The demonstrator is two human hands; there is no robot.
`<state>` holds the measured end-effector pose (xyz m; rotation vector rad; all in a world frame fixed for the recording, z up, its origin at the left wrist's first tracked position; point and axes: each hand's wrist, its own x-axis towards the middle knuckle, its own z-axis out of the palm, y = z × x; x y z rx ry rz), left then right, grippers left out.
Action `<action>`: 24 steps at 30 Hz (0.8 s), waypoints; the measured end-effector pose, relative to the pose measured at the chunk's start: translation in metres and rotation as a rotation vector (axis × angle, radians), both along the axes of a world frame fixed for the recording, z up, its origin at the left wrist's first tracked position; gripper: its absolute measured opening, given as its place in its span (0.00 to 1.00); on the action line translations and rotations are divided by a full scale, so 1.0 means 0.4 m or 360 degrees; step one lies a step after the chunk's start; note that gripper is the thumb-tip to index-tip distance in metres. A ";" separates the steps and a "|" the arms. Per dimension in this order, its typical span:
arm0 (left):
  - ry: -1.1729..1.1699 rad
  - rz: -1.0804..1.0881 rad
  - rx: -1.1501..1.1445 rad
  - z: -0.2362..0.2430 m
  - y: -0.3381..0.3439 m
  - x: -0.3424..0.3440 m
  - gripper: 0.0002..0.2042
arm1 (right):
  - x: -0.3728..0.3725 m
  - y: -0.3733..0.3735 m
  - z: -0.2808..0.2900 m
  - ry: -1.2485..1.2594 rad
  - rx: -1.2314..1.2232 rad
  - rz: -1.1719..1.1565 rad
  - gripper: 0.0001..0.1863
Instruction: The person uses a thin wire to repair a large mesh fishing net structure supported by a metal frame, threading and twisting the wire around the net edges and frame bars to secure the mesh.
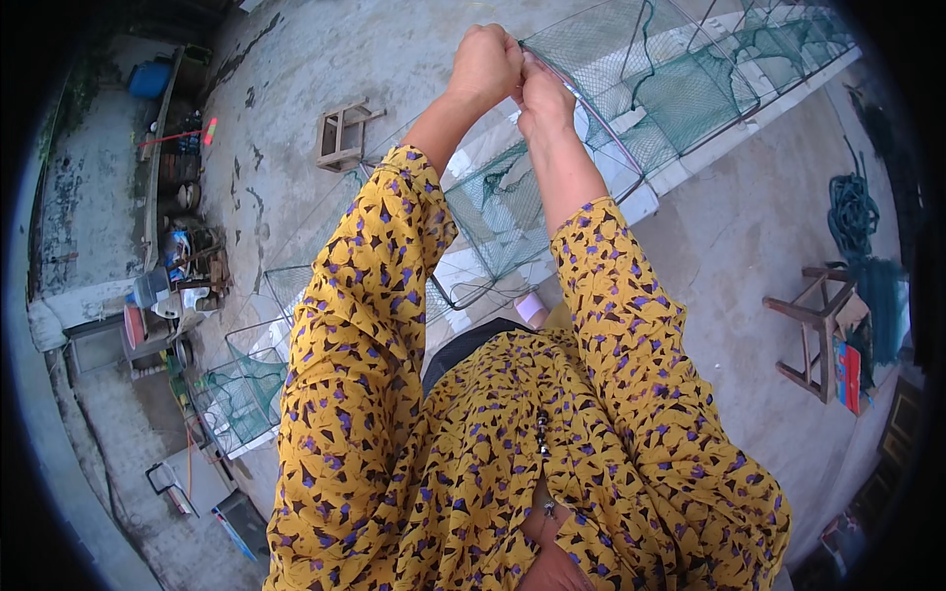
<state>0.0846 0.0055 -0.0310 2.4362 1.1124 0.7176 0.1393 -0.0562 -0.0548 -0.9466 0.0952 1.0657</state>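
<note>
Both my arms reach out to the far edge of a long green mesh fish trap [680, 108] with dark rod frames. My left hand [485, 65] is closed in a fist, its fingertips meeting those of my right hand at a frame's upper corner. My right hand [545, 94] is closed in a pinch beside that same corner of mesh and rod. What lies between the fingers is too small to make out. A thin yellowish strand shows faintly above the left hand. More green netting [498, 212] stretches below my wrists and passes under my left arm.
A small wooden stool [342, 136] stands on the concrete at the far left. Another wooden stool [810, 330], with a red and blue packet beside it, is at right. Coiled green rope [853, 209] lies near it. Buckets, basins and clutter line the left wall.
</note>
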 end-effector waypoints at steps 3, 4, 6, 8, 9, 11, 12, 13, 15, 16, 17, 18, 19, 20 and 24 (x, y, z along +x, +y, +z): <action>0.0028 0.0052 0.0035 -0.002 -0.002 0.000 0.07 | -0.004 0.002 0.004 0.0011 -0.0034 -0.0005 0.05; 0.0019 0.0094 -0.0035 -0.002 -0.001 0.001 0.07 | -0.006 0.001 0.007 0.0023 -0.0052 -0.0015 0.05; 0.0013 0.0140 -0.0106 0.002 -0.002 -0.001 0.07 | -0.005 -0.008 0.023 0.0025 -0.0093 0.0002 0.05; 0.0038 0.0129 -0.0151 0.008 -0.008 -0.006 0.07 | -0.008 -0.011 0.024 0.0029 -0.0129 0.0023 0.05; 0.0035 0.0125 -0.0150 0.013 -0.010 -0.005 0.07 | -0.006 -0.010 0.021 0.0016 -0.0118 0.0026 0.05; -0.0072 0.0104 -0.0340 0.023 -0.015 -0.004 0.07 | -0.002 -0.006 0.017 0.0001 -0.0106 0.0026 0.05; -0.0073 0.0107 -0.0342 0.021 -0.018 -0.006 0.07 | -0.005 -0.008 0.021 0.0007 -0.0097 0.0004 0.05; -0.0101 0.0097 -0.0249 0.019 -0.021 -0.007 0.07 | -0.007 -0.009 0.023 0.0014 -0.0089 -0.0018 0.05; -0.0130 0.0088 -0.0155 0.018 -0.024 -0.006 0.06 | -0.008 -0.008 0.022 -0.0024 -0.0096 -0.0019 0.05; -0.0106 0.0112 -0.0207 0.020 -0.025 -0.003 0.06 | -0.008 -0.006 0.022 -0.0062 -0.0100 -0.0023 0.05; -0.0083 0.0135 -0.0259 0.022 -0.025 -0.001 0.06 | -0.009 -0.003 0.021 -0.0063 -0.0099 -0.0023 0.05; -0.0083 0.0136 -0.0260 0.020 -0.025 0.001 0.06 | -0.012 -0.001 0.021 -0.0077 -0.0032 -0.0089 0.05; -0.0112 0.0132 -0.0157 0.017 -0.025 0.003 0.06 | -0.014 0.000 0.020 -0.0091 0.0035 -0.0156 0.05; -0.0142 0.0128 -0.0053 0.016 -0.024 0.004 0.07 | -0.013 -0.002 0.019 -0.0091 0.0034 -0.0155 0.05; -0.0141 0.0075 -0.0159 0.010 -0.015 -0.009 0.06 | -0.020 -0.016 0.040 -0.0061 -0.0069 -0.0047 0.06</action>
